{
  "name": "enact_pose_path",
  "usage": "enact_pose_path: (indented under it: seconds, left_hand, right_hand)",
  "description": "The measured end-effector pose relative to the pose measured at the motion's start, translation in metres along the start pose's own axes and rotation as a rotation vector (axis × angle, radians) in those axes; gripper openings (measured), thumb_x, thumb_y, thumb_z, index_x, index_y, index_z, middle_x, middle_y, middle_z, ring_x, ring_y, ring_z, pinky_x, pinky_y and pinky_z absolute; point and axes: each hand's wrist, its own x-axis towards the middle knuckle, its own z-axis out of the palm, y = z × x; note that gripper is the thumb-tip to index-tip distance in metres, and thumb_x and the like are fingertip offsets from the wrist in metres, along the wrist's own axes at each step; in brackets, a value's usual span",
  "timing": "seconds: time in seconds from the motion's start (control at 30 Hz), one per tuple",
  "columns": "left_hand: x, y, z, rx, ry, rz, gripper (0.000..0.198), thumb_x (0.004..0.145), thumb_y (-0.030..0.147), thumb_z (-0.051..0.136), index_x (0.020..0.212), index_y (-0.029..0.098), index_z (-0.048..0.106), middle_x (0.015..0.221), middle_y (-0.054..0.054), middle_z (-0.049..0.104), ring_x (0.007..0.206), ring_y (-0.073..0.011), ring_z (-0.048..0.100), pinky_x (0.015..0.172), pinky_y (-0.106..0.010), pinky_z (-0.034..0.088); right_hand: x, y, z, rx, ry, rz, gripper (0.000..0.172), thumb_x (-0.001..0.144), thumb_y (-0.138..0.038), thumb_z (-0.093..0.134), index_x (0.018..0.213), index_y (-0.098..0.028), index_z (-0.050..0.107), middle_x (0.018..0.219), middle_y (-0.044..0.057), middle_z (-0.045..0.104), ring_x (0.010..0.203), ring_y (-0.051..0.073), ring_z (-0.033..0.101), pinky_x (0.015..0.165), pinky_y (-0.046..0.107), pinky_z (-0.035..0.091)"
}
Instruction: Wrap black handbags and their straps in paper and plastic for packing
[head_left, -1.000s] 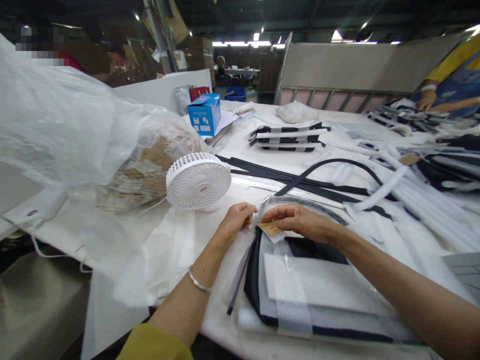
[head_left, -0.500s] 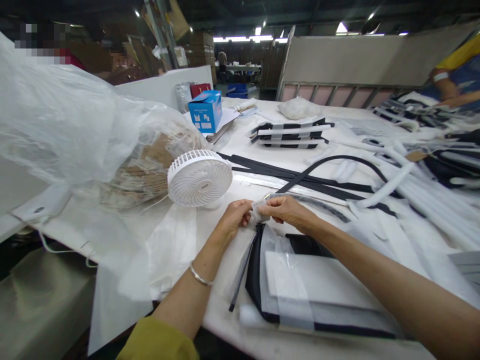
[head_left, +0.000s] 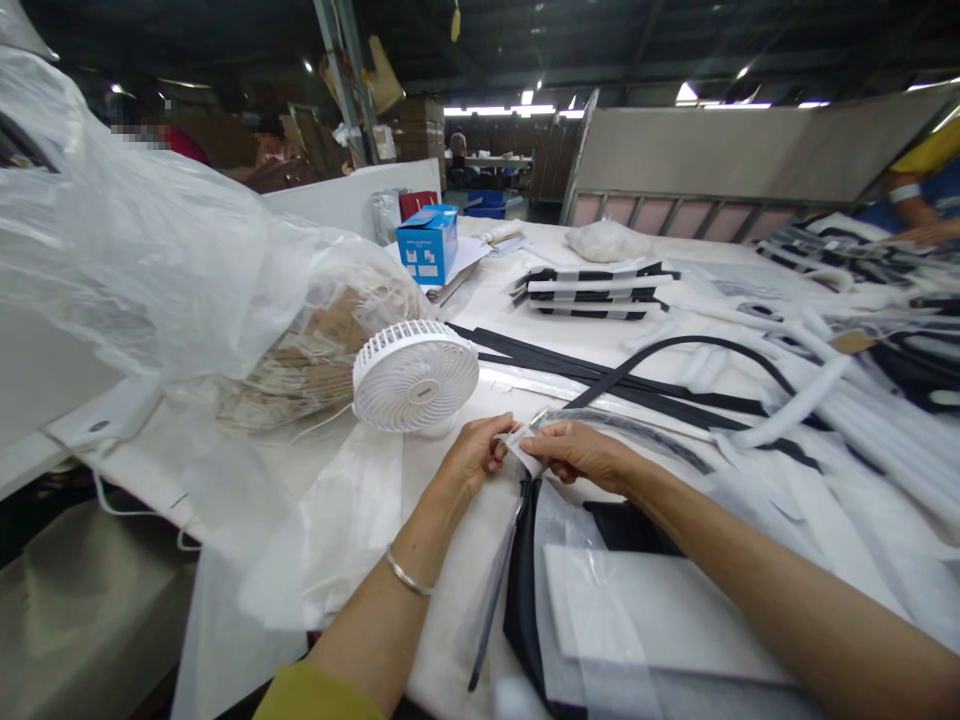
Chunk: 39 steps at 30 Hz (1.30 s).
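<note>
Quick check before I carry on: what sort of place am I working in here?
Most likely a factory packing floor. A long white work table carries stacks of black-and-white folded goods and black straps, another worker handles similar pieces at the far end, and both hands pinch a small wrapped piece.

Left hand (head_left: 472,462) and right hand (head_left: 579,455) pinch a small white tab (head_left: 523,452) between their fingertips, at the top edge of a bagged black item (head_left: 600,580). White fan (head_left: 415,377) stands at 11 o'clock from the hands; blue box (head_left: 427,243) lies beyond it at 12 o'clock.
</note>
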Motion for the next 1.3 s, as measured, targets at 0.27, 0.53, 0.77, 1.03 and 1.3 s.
enact_pose_path:
  seconds: [0.27, 0.53, 0.77, 1.03, 1.3]
  left_hand:
    - [-0.010, 0.006, 0.003, 0.441, 0.040, 0.284, 0.023, 0.074, 0.036, 0.067, 0.072, 0.015, 0.073, 0.076, -0.002, 0.064, 0.050, -0.0062, 0.046, 0.041, -0.018, 0.029]
    - [-0.022, 0.006, 0.005, 0.898, -0.060, 0.683, 0.024, 0.090, 0.019, 0.054, 0.102, 0.025, 0.074, 0.140, -0.005, 0.056, 0.096, -0.0164, 0.068, 0.084, -0.028, 0.057]
    - [-0.020, 0.005, 0.003, 0.941, -0.076, 0.725, 0.030, 0.091, 0.013, 0.052, 0.109, 0.026, 0.072, 0.137, -0.006, 0.058, 0.105, -0.0176, 0.067, 0.087, -0.028, 0.057]
    - [-0.022, 0.006, 0.006, 1.006, 0.210, 0.767, 0.035, 0.082, 0.027, 0.068, 0.116, 0.023, 0.061, 0.134, -0.009, 0.056, 0.104, -0.0199, 0.062, 0.089, -0.032, 0.050]
    - [-0.018, 0.017, -0.003, 0.718, 0.095, 0.438, 0.032, 0.082, 0.043, 0.060, 0.064, 0.017, 0.059, 0.061, 0.004, 0.054, 0.062, -0.0124, 0.050, 0.060, -0.023, 0.036]
  right_hand:
    - [0.010, -0.001, 0.009, -0.249, 0.154, -0.003, 0.035, 0.068, -0.040, 0.069, 0.051, -0.020, 0.045, 0.039, -0.009, 0.036, 0.036, 0.006, 0.034, 0.036, 0.021, 0.022]
    - [0.003, 0.013, 0.002, -0.229, 0.198, -0.139, 0.026, 0.068, -0.040, 0.073, 0.064, -0.018, 0.061, 0.047, -0.006, 0.053, 0.041, 0.009, 0.049, 0.039, 0.020, 0.039]
    - [0.006, 0.015, 0.003, -0.152, 0.163, -0.129, 0.034, 0.064, -0.044, 0.078, 0.060, -0.017, 0.057, 0.046, -0.005, 0.054, 0.041, 0.009, 0.050, 0.040, 0.019, 0.040]
    - [0.003, 0.007, 0.007, 0.035, 0.347, -0.162, 0.034, 0.067, -0.045, 0.075, 0.073, -0.018, 0.057, 0.053, -0.006, 0.055, 0.042, 0.009, 0.053, 0.040, 0.022, 0.047]
    - [-0.028, -0.008, -0.006, -0.352, 0.326, -0.193, 0.025, 0.076, -0.035, 0.069, 0.093, -0.018, 0.069, 0.085, 0.004, 0.070, 0.067, 0.016, 0.063, 0.062, 0.029, 0.053]
